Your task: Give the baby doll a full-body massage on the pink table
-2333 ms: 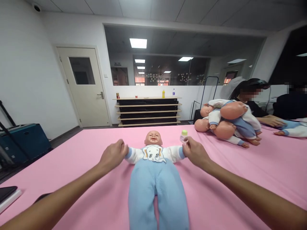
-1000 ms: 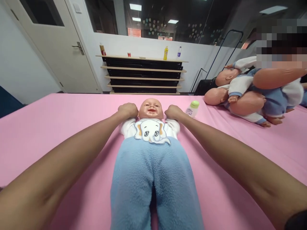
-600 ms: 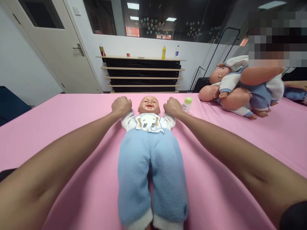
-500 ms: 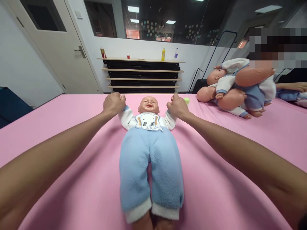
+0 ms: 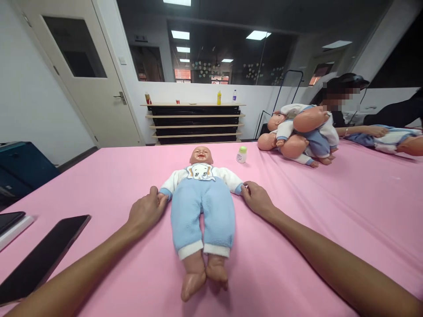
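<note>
On the pink-covered table [image 5: 284, 268], a baby doll [image 5: 202, 207] lies on its back, head away from me and bare feet towards me. It wears a white top with an elephant face on the chest and fluffy light-blue trousers. My left hand [image 5: 147, 210] is closed around the doll's hand at the left blue cuff. At the other cuff, my right hand [image 5: 257, 198] pinches the doll's hand, which my fingers mostly hide. Both doll arms slant outward and down beside its body.
Beyond the doll stands a small white bottle with a green cap [image 5: 242, 155]. Several dolls [image 5: 297, 134] are piled at the back right, near another person [image 5: 343, 94] handling a doll. A dark phone [image 5: 42, 255] lies at left. Shelves [image 5: 194, 115] stand behind the table.
Both my hands have brought the doll's arms down from beside its head to its sides. My view has tilted up and back, showing the doll's feet, the bottle and the phone.
</note>
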`<state>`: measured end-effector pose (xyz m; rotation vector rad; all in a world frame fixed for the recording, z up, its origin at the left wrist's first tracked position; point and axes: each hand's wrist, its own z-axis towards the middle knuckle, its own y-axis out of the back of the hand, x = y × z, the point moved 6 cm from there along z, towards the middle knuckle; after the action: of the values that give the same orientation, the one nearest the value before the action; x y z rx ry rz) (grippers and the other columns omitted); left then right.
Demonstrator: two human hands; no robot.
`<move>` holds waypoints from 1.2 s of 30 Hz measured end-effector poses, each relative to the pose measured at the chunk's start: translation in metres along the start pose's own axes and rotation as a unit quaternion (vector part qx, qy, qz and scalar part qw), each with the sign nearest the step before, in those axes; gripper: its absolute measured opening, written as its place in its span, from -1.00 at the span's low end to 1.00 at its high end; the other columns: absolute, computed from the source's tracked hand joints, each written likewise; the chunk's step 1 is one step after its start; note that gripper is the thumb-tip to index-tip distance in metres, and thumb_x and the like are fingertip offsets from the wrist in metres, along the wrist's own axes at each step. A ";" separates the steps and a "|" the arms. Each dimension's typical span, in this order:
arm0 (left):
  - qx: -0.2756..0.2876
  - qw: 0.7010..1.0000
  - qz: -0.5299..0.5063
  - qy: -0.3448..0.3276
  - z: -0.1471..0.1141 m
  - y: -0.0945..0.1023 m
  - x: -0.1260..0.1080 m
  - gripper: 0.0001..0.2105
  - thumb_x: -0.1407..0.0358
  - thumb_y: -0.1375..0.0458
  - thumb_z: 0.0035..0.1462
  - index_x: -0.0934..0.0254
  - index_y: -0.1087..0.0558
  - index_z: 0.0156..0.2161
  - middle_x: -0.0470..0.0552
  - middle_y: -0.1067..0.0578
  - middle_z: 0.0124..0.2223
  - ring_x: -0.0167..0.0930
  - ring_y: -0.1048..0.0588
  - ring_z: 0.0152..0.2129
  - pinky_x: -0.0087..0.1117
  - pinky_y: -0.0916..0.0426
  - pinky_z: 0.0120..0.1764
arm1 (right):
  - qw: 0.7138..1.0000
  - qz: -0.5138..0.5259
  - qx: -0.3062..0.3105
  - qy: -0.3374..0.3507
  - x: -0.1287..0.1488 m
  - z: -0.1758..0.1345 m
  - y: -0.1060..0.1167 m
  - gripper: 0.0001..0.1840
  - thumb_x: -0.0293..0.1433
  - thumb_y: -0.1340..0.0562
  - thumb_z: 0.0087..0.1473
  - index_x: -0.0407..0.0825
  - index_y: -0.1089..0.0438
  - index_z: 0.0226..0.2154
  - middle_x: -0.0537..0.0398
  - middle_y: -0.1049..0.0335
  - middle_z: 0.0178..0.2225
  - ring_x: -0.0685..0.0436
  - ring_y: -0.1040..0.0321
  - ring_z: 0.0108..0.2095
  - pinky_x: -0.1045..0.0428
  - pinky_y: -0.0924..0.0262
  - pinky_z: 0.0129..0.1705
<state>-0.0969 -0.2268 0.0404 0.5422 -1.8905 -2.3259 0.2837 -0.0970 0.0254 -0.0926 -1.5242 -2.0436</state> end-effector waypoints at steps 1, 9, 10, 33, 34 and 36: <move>0.002 1.000 0.011 0.000 -0.002 -0.003 0.001 -0.58 -0.04 0.22 0.25 0.25 -0.25 -0.14 0.08 -0.55 -0.33 -0.19 -0.50 -0.42 -0.33 -0.19 -0.43 | 1.000 -0.002 0.012 -0.004 -0.002 -0.002 -0.003 -0.63 -0.17 0.04 0.28 -0.03 -0.35 -0.18 -0.01 -0.41 -0.23 -0.09 -0.34 -0.26 0.06 -0.08 -0.24; 0.021 0.997 0.072 0.005 -0.008 -0.008 0.000 -0.56 -0.05 0.26 0.24 0.25 -0.27 -0.16 0.17 -0.56 -0.29 -0.12 -0.54 -0.35 -0.26 -0.25 -0.33 | 0.999 -0.041 0.033 -0.001 0.001 -0.007 -0.003 -0.60 -0.14 0.07 0.29 -0.04 -0.33 -0.19 -0.02 -0.38 -0.22 -0.09 -0.34 -0.26 0.05 -0.04 -0.28; 0.024 0.997 0.078 0.006 -0.009 -0.008 0.000 -0.56 -0.05 0.24 0.24 0.25 -0.28 -0.16 0.17 -0.56 -0.29 -0.11 -0.54 -0.34 -0.25 -0.26 -0.33 | 0.999 -0.040 0.033 0.000 0.002 -0.009 -0.003 -0.61 -0.13 0.03 0.28 -0.04 -0.33 -0.18 -0.02 -0.37 -0.22 -0.10 -0.34 -0.26 0.05 -0.04 -0.28; -0.098 0.985 0.109 0.093 0.029 0.005 0.071 -0.34 -0.02 0.08 0.17 0.26 -0.09 0.30 0.40 -0.26 0.14 0.18 -0.26 0.06 0.12 -0.20 -0.05 | 0.995 -0.026 -0.010 -0.095 -0.055 0.017 -0.004 -0.56 -0.25 -0.02 0.22 0.17 -0.22 0.15 -0.11 -0.28 0.01 -0.34 -0.11 0.03 -0.18 0.00 0.03; -0.120 0.984 0.107 0.072 0.022 0.011 0.060 -0.34 0.00 0.05 0.16 0.31 -0.09 0.30 0.41 -0.25 0.15 0.16 -0.24 0.08 0.12 -0.19 -0.03 | 0.995 -0.027 -0.009 -0.095 -0.055 0.016 -0.004 -0.53 -0.25 -0.02 0.22 0.16 -0.18 0.18 -0.12 -0.28 0.02 -0.33 -0.11 0.04 -0.18 0.01 0.03; -0.144 0.985 0.096 0.006 0.001 0.024 0.031 -0.38 0.05 0.04 0.17 0.34 -0.15 0.27 0.37 -0.29 0.14 0.08 -0.25 0.09 0.04 -0.22 0.01 | 0.995 -0.026 -0.008 -0.095 -0.055 0.015 -0.004 -0.49 -0.26 -0.02 0.22 0.13 -0.12 0.22 -0.13 -0.27 0.04 -0.33 -0.10 0.06 -0.17 0.01 0.05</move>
<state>-0.1293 -0.2403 0.0571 0.3265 -1.4883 -2.3982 0.3233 -0.0608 0.0055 -0.2619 -1.6400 -2.1393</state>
